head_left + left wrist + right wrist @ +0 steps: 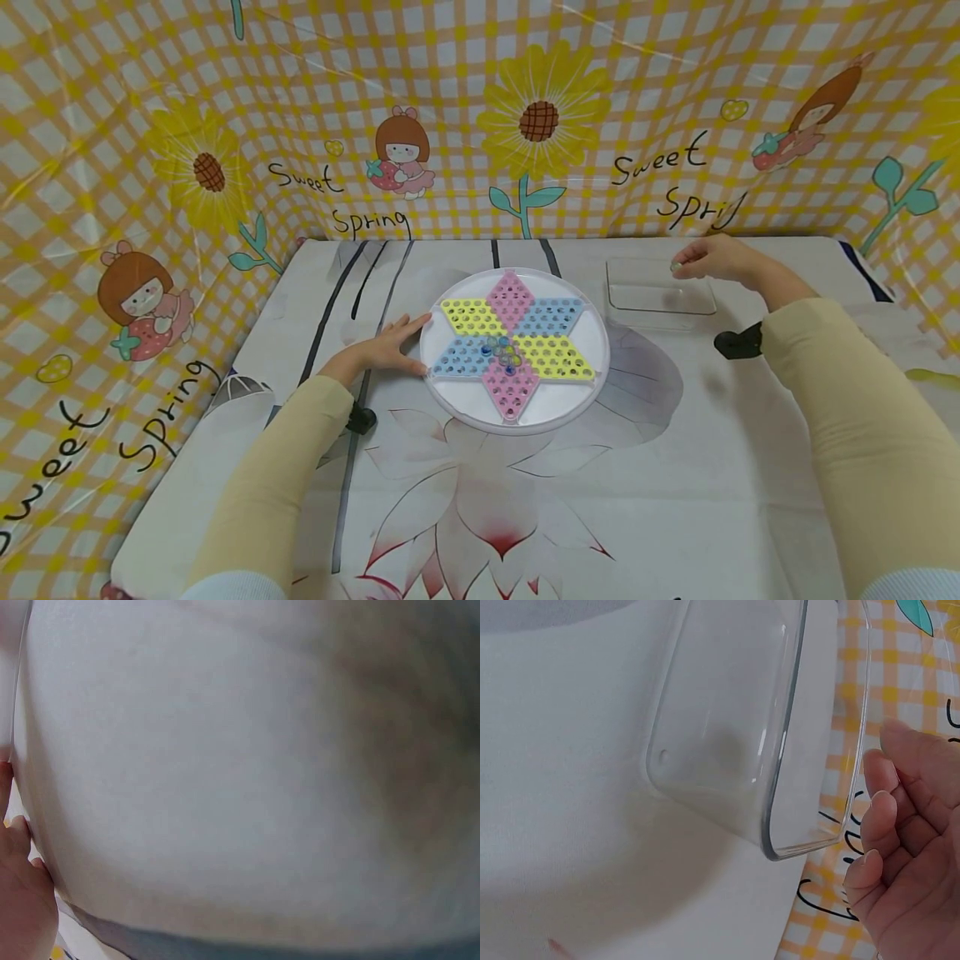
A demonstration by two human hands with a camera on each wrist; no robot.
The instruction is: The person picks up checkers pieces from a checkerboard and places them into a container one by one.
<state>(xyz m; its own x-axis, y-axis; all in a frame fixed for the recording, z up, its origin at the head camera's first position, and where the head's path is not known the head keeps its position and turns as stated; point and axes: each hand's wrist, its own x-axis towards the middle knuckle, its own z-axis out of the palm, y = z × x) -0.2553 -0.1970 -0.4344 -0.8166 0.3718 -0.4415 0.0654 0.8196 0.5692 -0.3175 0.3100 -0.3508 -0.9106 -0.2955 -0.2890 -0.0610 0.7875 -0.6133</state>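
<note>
My left hand (382, 346) lies at the left edge of a round white Chinese checkers board (555, 408), fingers spread, fingertips and thumb touching the rim. In the left wrist view, part of the left hand (26, 900) shows at the lower left. Several glass marbles (510, 360) cluster at the middle of the board's coloured star. My right hand (722, 260) is raised over a clear glass container (660, 312), pinching a small greenish marble (675, 267) between thumb and fingertips. In the right wrist view, the curled fingers of the right hand (915, 847) are beside the container's rim; the marble is hidden there.
The table is covered by a white cloth (660, 500) printed with a large lotus flower and dark stripes. A yellow checked curtain (450, 75) with sunflowers hangs behind the table and along the left side. The glass container stands near the table's back edge, right of the board.
</note>
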